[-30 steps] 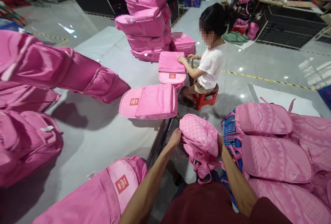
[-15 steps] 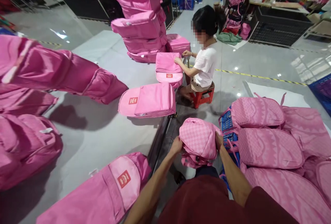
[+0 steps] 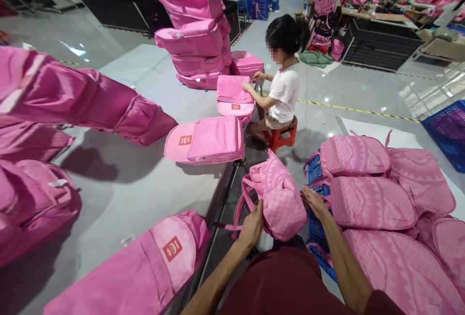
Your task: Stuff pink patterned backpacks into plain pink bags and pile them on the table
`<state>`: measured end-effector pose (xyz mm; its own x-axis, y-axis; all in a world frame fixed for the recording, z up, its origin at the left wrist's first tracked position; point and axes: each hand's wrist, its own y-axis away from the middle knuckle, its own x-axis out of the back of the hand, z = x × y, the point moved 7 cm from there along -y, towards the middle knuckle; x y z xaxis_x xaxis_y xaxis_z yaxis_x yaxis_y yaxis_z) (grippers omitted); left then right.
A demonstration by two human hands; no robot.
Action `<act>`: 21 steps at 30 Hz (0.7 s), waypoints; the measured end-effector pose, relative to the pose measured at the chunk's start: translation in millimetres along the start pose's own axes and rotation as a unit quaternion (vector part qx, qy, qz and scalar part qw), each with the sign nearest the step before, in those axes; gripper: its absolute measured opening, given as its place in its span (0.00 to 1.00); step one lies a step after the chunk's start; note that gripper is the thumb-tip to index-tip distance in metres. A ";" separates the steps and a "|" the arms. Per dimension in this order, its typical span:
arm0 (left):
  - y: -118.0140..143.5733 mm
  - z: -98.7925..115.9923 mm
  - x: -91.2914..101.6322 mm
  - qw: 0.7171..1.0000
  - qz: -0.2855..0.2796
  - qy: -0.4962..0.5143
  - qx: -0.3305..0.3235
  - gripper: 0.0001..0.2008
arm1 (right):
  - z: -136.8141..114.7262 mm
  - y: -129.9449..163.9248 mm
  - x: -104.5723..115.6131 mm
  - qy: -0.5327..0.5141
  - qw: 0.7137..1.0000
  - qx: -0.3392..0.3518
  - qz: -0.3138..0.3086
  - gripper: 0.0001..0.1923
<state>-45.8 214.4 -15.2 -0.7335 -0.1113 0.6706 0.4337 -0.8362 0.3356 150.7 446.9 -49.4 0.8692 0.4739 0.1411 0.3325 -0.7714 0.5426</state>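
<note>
Glossy grey floor (image 3: 363, 87) reflecting overhead lights, yellow-black tape line (image 3: 359, 109) across it. Grey worktable (image 3: 138, 179) on my left, blue crate (image 3: 445, 133) far right, black bins (image 3: 378, 43) behind.

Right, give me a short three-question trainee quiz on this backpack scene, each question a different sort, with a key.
1. True or false: the left hand and the right hand both touch the pink checkered backpack.
2. Multiple choice: the seated co-worker sits on a) a blue crate, b) a red stool, c) the floor.
3. Fill in: beside the right hand, more checkered backpacks lie piled over a ____ crate.

Key: 1 true; 2 b; 3 blue.
</note>
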 end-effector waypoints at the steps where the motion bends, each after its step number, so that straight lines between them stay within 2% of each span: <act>1: -1.3 -5.4 -5.1 1.000 -0.013 -0.009 0.005 0.40 | -13.2 -0.9 -8.5 0.013 0.999 0.025 -0.031 0.26; 3: -5.0 -6.4 -3.5 1.000 -0.006 -0.019 -0.007 0.41 | -45.1 3.6 -28.7 0.065 0.989 0.114 -0.071 0.30; 5: -8.4 2.1 9.5 0.999 0.029 -0.024 -0.034 0.39 | -68.1 15.8 -42.8 0.128 0.975 0.177 -0.042 0.37; 6: -9.3 8.2 18.2 0.997 0.053 -0.027 -0.050 0.38 | -72.6 23.1 -45.8 0.148 0.972 0.180 -0.009 0.40; 8: -9.9 20.2 34.5 0.991 0.102 -0.034 -0.076 0.36 | -71.3 38.6 -47.8 0.171 0.969 0.170 0.047 0.45; 10: -10.9 27.2 41.6 0.988 0.128 -0.046 -0.077 0.35 | -63.9 50.7 -48.9 0.207 0.959 0.178 0.075 0.47; 12: -14.3 25.2 34.5 0.992 0.106 -0.064 -0.036 0.34 | -51.5 53.6 -51.1 0.269 0.943 0.178 0.084 0.49; 14: -18.2 18.3 17.9 0.996 0.051 -0.077 0.016 0.33 | -36.4 47.9 -55.8 0.344 0.923 0.157 0.075 0.49; 17: -22.0 14.2 2.6 0.996 0.012 -0.078 0.034 0.33 | -22.4 37.4 -61.6 0.426 0.891 0.133 0.081 0.46; 21: -15.7 25.5 17.7 0.995 0.043 -0.088 0.020 0.27 | -28.8 39.0 -58.6 0.452 0.866 0.153 0.152 0.51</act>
<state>-52.2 239.3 8.3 -0.5916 -0.0831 0.8019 0.5144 -0.8048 0.2961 102.1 401.3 -12.7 0.3387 0.2620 0.9037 0.3400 -0.9296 0.1421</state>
